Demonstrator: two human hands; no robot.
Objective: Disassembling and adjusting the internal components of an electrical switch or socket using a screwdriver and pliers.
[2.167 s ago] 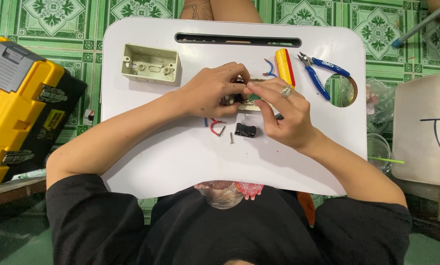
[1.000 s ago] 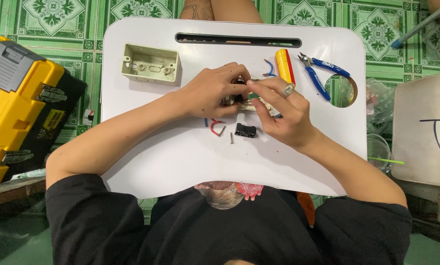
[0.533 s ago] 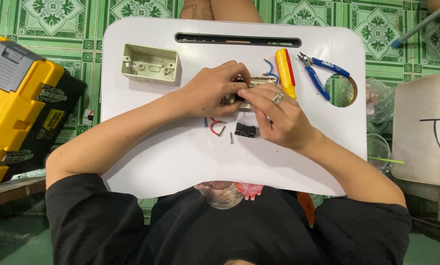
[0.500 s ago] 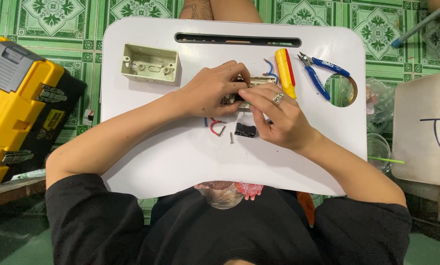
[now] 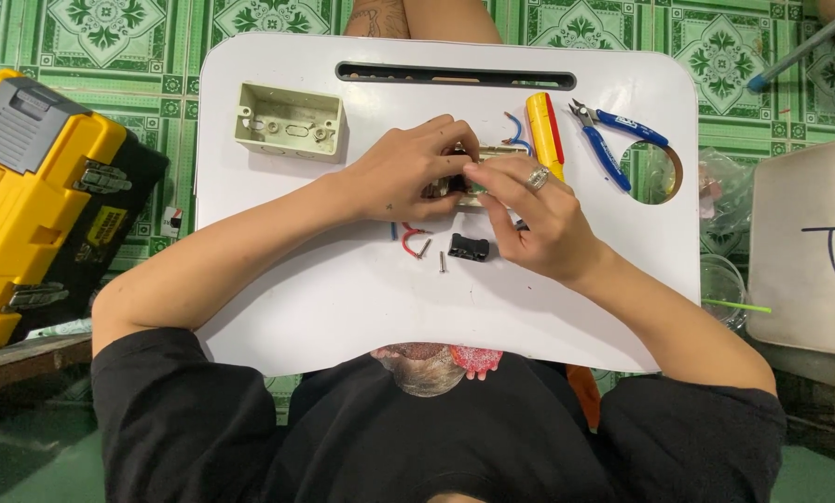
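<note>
White plastic tabletop point(image 5: 343, 307), and both hands meet over its middle on 1 small piece: a pale, cream-coloured electrical fitting point(image 5: 481, 177), mostly hidden under the fingers. The left hand point(image 5: 406, 177) is curled around it from one side, gripping; the right hand point(image 5: 539, 219), a ring on one finger, pinches at it from the other side, fingertips pressed close to the left's. Whether anything slim sits between the right fingers I cannot tell — they cover the spot.

As for progress, I'd judge the work to be midway. The beige mounting box point(image 5: 290, 121) sits apart at the far left of the tabletop, open and with nothing in it, so nothing has gone into it yet. Loose bits still lie just near the hands: a short red wire point(image 5: 410, 238), 2 small screws point(image 5: 433, 255) and a black plastic piece point(image 5: 468, 247). A blue wire point(image 5: 515, 130) curls out from behind the fitting, which suggests some wiring is under way, not finished.

Tools rest unused to the right — a yellow-and-red screwdriver point(image 5: 546, 130) just beside the right hand, blue-handled cutters point(image 5: 613, 140) further along. A yellow toolbox point(image 5: 35, 196) stands on the green tiled floor point(image 5: 147, 37) off to the left.
</note>
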